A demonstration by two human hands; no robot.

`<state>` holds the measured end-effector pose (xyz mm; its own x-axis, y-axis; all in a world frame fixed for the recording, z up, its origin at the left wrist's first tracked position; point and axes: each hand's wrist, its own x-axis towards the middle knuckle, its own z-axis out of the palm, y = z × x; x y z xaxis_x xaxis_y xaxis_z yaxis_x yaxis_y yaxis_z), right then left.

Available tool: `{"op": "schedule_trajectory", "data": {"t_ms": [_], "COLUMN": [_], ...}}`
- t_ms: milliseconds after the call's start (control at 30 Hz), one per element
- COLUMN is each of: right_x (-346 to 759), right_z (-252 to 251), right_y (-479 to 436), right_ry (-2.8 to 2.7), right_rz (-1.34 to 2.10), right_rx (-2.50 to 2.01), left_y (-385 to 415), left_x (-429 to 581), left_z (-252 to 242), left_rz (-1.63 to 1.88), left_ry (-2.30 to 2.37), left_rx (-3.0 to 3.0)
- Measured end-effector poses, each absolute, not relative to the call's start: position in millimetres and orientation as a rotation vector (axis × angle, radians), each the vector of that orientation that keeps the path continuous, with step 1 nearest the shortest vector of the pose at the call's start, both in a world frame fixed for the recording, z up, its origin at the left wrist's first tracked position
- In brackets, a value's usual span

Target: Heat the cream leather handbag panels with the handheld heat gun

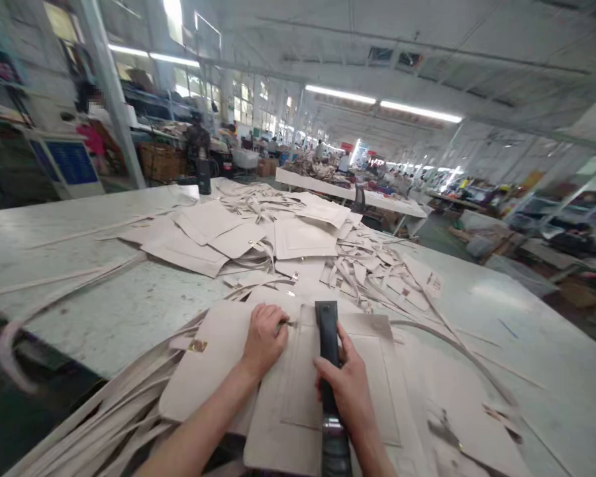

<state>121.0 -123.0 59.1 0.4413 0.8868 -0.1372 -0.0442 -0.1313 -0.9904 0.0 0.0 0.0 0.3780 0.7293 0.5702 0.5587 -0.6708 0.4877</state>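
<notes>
A big pale worktable [129, 311] is seen filling the view, set in a long factory hall with further tables and people well back. Spread over the far half of it is a loose heap of cut cream panels [278, 232], mixed with narrow straps and offcuts [377, 271]; more straps [104, 411] are draped off the near edge at left.

Nearest the camera a cream bag panel [298, 391] is laid flat, a stitched rectangular pocket outline visible on it and a small gold fitting [197, 345] at its left. It is lying partly over other panels.

The left hand [264, 341] is pressed down on the panel's upper part, fingers curled, with a small metal piece [287, 324] pinched or pinned at the fingertips; which one cannot be made out. The right hand [345, 384] is closed round a dark handheld tool [328, 344], whose head is set against the panel just beside the left hand. Tool type is not clear, possibly a heated or pressing tool.

Progress, as judged: one panel is in work, the heap behind looks unsorted, and no separate finished stack can be identified, so most pieces are probably left to do
</notes>
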Motion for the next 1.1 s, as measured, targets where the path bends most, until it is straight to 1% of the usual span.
{"op": "schedule_trajectory", "data": {"t_ms": [133,233,300,367,467,567,700,833,967,1033,1100], "right_x": [144,164,177,188,202,216,233,235,228,228,231], "right_z": [58,56,56,56,54,50,49,52,50,50,53], "right_y": [-167,-197,-213,-222,-226,-218,-199,-194,-202,-202,-201], "right_ry": [-0.732,-0.627,-0.554,-0.533,-0.543,-0.570,-0.634,-0.657,-0.600,-0.595,-0.595], "right_rz": [0.862,0.795,0.801,0.833,0.884,0.936,0.987,0.947,1.009,0.969,0.849], "right_rx": [-1.572,-1.570,-1.544,-1.521,-1.479,-1.430,-1.401,-1.351,-1.337,-1.386,-1.435], "left_y": [-2,-8,-10,-10,-2,6,10,9,6,5,7], "left_x": [0,30,66,109,164,191,192,188,192,190,181], "left_z": [10,34,51,59,50,30,12,9,10,14,22], "left_rz": [1.213,1.267,1.155,0.903,0.626,0.545,0.536,0.561,0.548,0.533,0.518], "left_ry": [1.225,1.088,0.842,0.621,0.515,0.504,0.514,0.540,0.542,0.551,0.564], "left_rx": [2.418,2.427,2.385,2.225,1.998,1.902,1.774,1.734,1.801,1.875,1.976]}}
